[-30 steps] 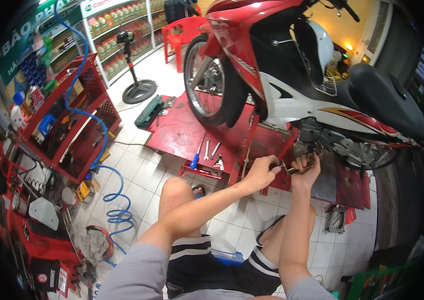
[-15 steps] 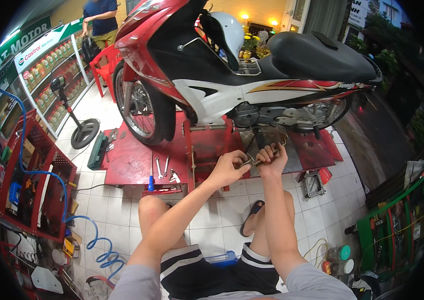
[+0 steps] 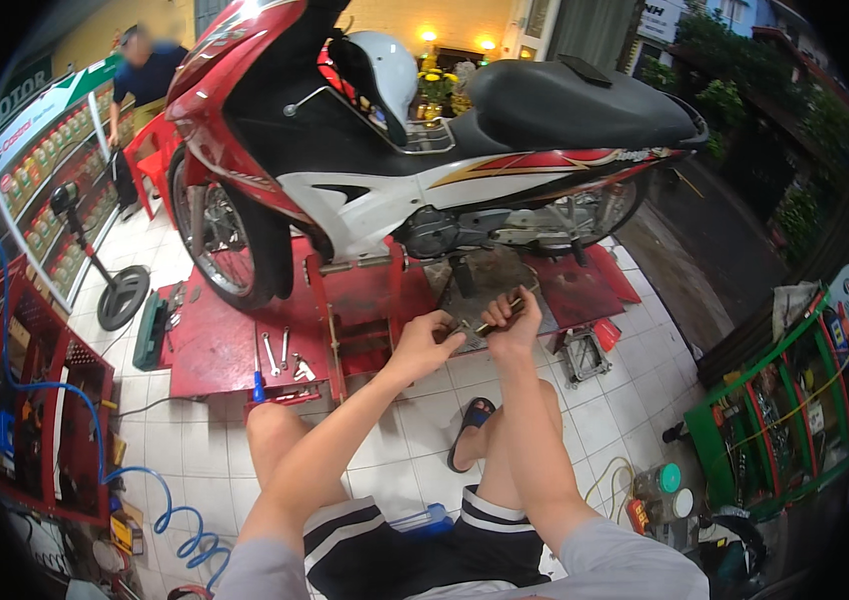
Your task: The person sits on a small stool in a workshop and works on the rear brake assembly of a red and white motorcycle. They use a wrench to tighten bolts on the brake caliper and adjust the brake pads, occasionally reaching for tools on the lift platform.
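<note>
In front of the motorbike's engine (image 3: 435, 232), both hands are raised over the near edge of the red lift platform (image 3: 215, 345). My right hand (image 3: 513, 325) is closed around a slim, dark metal rod (image 3: 486, 328) whose kind I cannot make out. To its left, my left hand (image 3: 427, 342) has its thumb and fingers pinched together around a small metal piece, mostly hidden by the fingertips. A small gap separates the two hands. The red, white and black motorbike (image 3: 375, 205) stands upright on the platform.
Wrenches (image 3: 271, 354) and a blue-handled screwdriver (image 3: 259, 388) lie on the platform's left part. A red tool cart (image 3: 40, 400) with a coiled blue hose (image 3: 185, 545) stands left, a green rack (image 3: 780, 410) right. A person (image 3: 140, 75) stands behind a red chair (image 3: 153, 160).
My hands have drawn slightly apart, and the rod in my right hand now tilts upward. The whole view has shifted, so the motorbike appears further left.
</note>
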A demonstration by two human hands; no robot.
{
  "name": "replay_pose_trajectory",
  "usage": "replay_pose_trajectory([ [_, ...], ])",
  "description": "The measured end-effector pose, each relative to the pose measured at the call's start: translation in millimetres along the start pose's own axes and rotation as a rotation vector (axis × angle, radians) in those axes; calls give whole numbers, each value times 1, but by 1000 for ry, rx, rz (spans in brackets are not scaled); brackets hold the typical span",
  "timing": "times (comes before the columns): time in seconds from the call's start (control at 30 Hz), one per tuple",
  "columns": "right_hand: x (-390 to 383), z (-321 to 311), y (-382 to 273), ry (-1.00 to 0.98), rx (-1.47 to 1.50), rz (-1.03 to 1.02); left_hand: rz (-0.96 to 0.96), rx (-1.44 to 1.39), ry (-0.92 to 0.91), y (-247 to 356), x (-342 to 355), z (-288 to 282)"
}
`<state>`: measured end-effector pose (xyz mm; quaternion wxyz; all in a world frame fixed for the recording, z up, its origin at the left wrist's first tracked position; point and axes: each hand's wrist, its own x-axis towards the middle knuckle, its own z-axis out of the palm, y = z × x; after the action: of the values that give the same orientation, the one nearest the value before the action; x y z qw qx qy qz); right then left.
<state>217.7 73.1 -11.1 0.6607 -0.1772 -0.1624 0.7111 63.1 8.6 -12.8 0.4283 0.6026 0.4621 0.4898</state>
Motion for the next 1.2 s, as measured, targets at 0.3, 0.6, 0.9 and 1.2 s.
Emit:
replay_pose_trajectory([
  [0.3,4,-4,2,-52,-26,9,-139,-93,-158,-2,6,-12],
  [0.6,-2,-2,3,-8,-32,0,-53,-56,-84,-2,-1,-8],
  [0.9,-4,3,7,-96,-128,18,-230,-318,-201,-25,1,-11],
  [1.2,-1,-1,7,-109,-118,31,-89,-51,-159,-6,-9,-11],
])
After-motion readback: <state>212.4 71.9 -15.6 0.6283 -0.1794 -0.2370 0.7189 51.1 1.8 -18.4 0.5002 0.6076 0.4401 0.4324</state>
